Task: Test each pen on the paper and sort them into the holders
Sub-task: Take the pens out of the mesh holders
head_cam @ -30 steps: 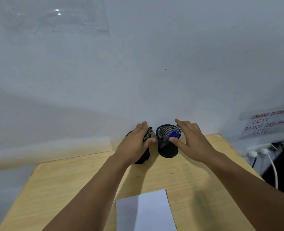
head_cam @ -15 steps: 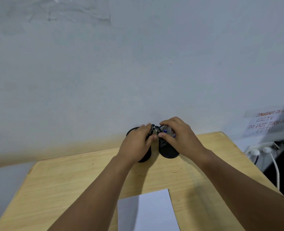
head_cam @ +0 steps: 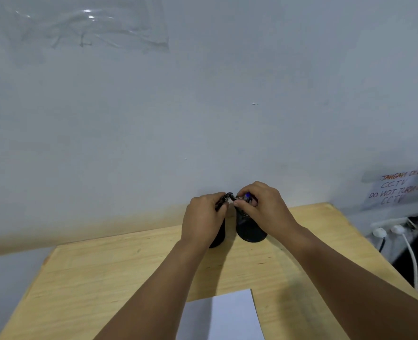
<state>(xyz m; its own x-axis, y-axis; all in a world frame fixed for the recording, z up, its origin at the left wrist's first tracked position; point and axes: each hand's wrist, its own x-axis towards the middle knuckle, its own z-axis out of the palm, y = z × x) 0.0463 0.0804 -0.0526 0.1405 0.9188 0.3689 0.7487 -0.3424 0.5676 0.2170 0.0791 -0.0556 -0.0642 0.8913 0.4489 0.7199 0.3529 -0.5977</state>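
- At the table's (head_cam: 104, 278) far edge, by the wall, two black mesh holders (head_cam: 250, 229) stand side by side.
- The left hand (head_cam: 203, 222) curls round dark pens (head_cam: 223, 201) over the left holder.
- The right hand (head_cam: 264, 207) pinches blue-capped pens (head_cam: 247, 198) in the right holder.
- White paper (head_cam: 225, 317) lies at 6 o'clock; plugs (head_cam: 387, 230) at 3 o'clock.

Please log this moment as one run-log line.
left hand: holds pens | right hand: grips pens in right holder | paper: blank

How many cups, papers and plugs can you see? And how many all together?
Black pen cups: 2
White paper sheets on the table: 1
White plugs at the right: 2
Total: 5
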